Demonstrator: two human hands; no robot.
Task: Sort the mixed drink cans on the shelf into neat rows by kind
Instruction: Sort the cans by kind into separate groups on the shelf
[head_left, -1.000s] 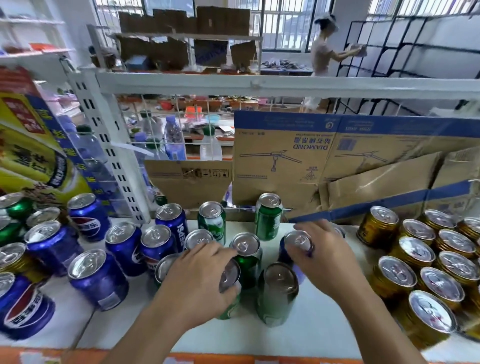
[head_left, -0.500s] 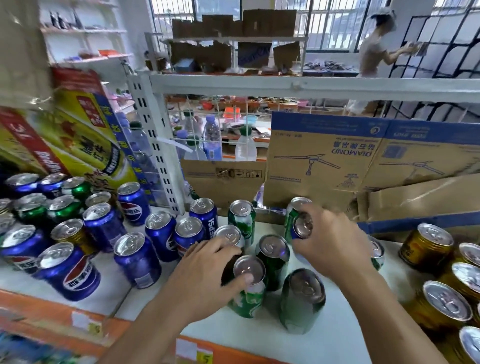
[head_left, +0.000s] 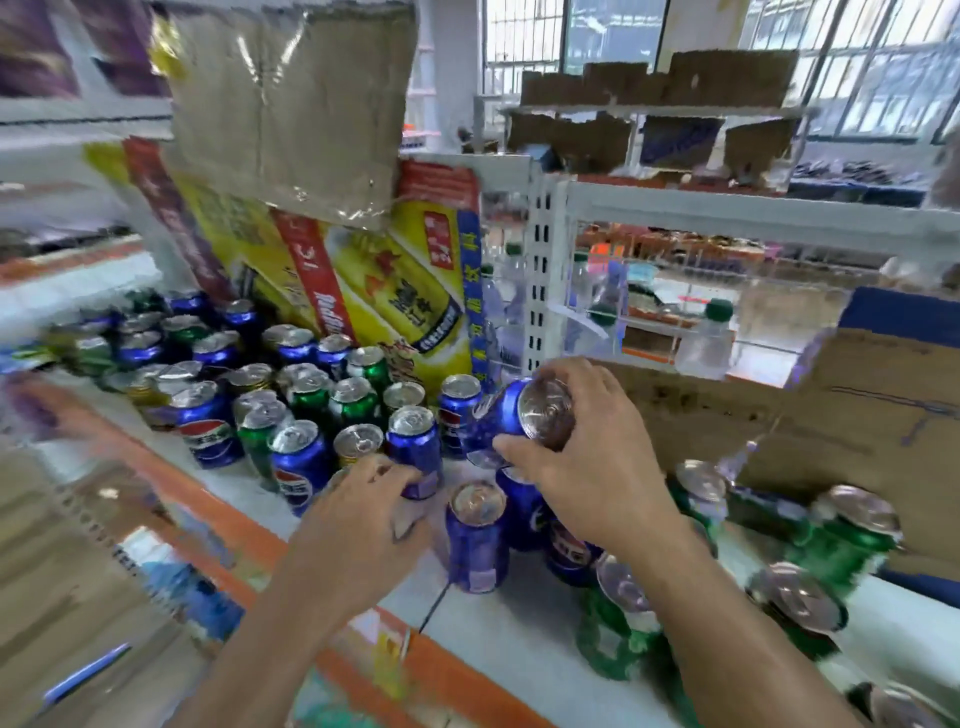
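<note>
Your right hand (head_left: 587, 462) grips a tilted blue Pepsi can (head_left: 506, 415); your left hand (head_left: 358, 525) curls against an upright blue can (head_left: 415, 447), grip unclear.

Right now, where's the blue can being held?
Middle of the head view: the right hand grips the blue can, tilted, above the standing blue cans, near the white shelf post.

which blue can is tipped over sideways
The blue can gripped by the right hand, tilted with its top toward the camera; the other blue cans stand upright.

Bright daylight, heavy edge smear
</note>
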